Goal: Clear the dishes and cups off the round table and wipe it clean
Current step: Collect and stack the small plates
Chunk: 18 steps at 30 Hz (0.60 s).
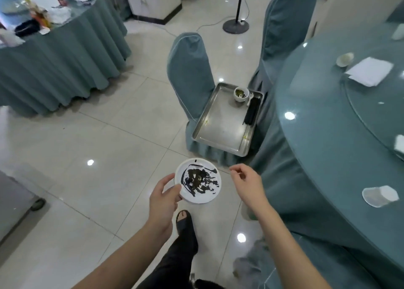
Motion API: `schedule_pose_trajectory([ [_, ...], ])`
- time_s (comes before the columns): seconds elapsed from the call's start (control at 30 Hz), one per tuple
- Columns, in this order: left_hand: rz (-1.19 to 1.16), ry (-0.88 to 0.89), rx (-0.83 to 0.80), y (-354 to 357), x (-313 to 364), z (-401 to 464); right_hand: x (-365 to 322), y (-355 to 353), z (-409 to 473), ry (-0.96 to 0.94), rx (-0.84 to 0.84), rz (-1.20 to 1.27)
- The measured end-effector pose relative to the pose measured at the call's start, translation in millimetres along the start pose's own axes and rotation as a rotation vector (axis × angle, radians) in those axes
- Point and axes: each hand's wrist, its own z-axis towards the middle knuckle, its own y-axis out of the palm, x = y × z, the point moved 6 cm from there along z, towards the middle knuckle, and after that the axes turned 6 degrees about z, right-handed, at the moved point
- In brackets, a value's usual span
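- No brand, label or readable writing shows on anything in view.
- The left hand [162, 198] grips a small white plate [198, 180] by its near-left rim, thumb on top; dark smears cover the plate, held over the tiled floor [105, 148].
- The right hand [247, 182] hovers just right of the plate, fingers loosely curled, holding nothing.
- A metal tray [220, 124] sits on a covered chair [190, 70], carrying a cup [241, 94], a spoon [251, 97] and chopsticks [251, 113].
- On the round bench [328, 124] (far right) lie a clear plastic cup [379, 195] on its side, a saucer [345, 59] and a napkin [369, 71].
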Motion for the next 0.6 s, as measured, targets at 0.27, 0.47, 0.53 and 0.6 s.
schedule_pose_trajectory([
  [0.27,0.012,0.031,-0.146,68.4,114.3,165.3,-41.4,-13.2,127.9,0.091,0.186,-0.166],
  [0.47,0.020,-0.019,-0.220,126.2,155.7,247.0,-40.0,-19.9,214.0,0.192,0.223,-0.192],
  [0.53,0.042,-0.034,-0.221,141.3,162.5,277.5,-33.6,-20.3,245.1,0.207,0.208,-0.214],
  [0.6,0.059,-0.040,-0.209,161.8,171.5,309.8,-26.2,-23.7,283.3,0.216,0.195,-0.220],
])
